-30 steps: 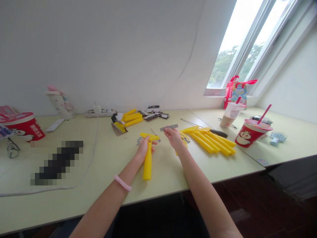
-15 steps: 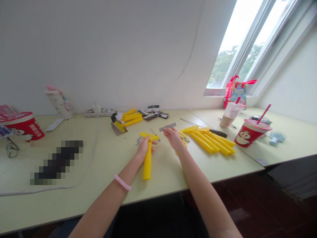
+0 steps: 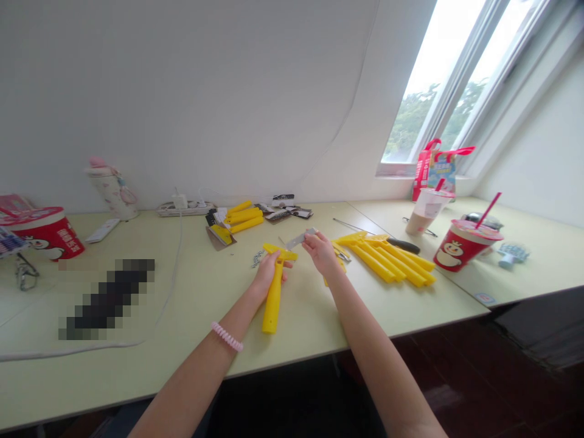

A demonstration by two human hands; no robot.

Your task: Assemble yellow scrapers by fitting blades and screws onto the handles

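Note:
My left hand is closed around the neck of a yellow scraper handle, whose wide T-shaped head points away from me and whose grip slants down toward the table's front. Between the fingertips of my right hand is a thin metal scraper blade with holes in it. The blade's left end is close to the scraper head; whether they touch I cannot tell. Small screws lie in a pile just beyond my left hand. Several yellow scraper handles lie side by side to the right of my right hand.
Packaged yellow scrapers and cardboard pieces lie at the back. A screwdriver is behind the handles. Red cups and a milky drink stand right. A power strip and white bottle are along the wall.
My right hand has turned the blade, so it now slants down to the left and sits closer to the scraper head. The yellow handle has tilted slightly in my left hand.

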